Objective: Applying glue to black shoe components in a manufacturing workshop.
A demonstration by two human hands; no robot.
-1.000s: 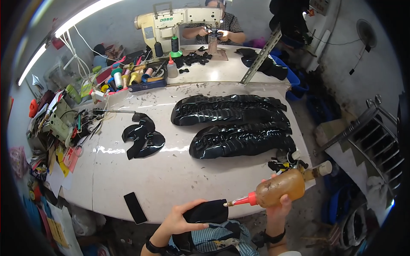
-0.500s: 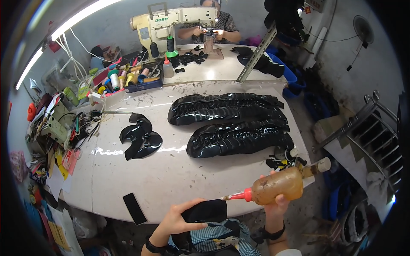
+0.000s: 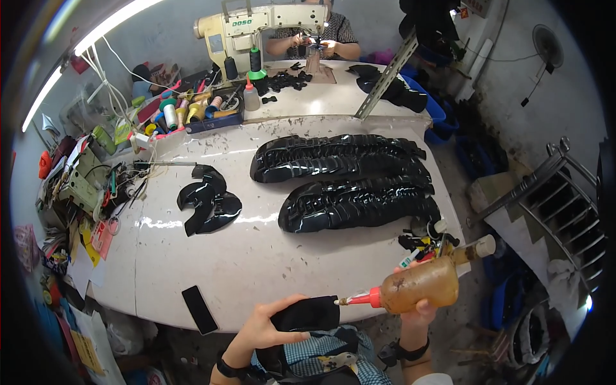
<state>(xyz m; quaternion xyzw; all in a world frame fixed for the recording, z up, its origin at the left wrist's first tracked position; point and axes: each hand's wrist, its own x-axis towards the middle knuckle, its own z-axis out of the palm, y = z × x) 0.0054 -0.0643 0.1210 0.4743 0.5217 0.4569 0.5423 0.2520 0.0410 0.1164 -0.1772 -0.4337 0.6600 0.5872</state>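
My left hand grips a black, smooth, curved piece between thumb and fingers, just off the table's near edge. In my right hand is a squeeze bottle, lying nearly level, with amber-brown contents and a red nozzle pointing left. The nozzle's tip meets the top right corner of the black piece; whether anything flows out is too small to tell. Several similar glossy black pieces lie overlapping on the table. Right of them rest two long rows of stacked black pieces.
A phone lies by the near edge of the white table. Small tools and a marker crowd the right edge. Thread spools fill a tray. Beyond, a co-worker's hands work at a sewing machine. Clutter lines the left.
The bottle has come slightly down toward me, bringing its nozzle tip closer to the black piece's right corner. My left hand keeps its grip. The whole view has shifted a little.
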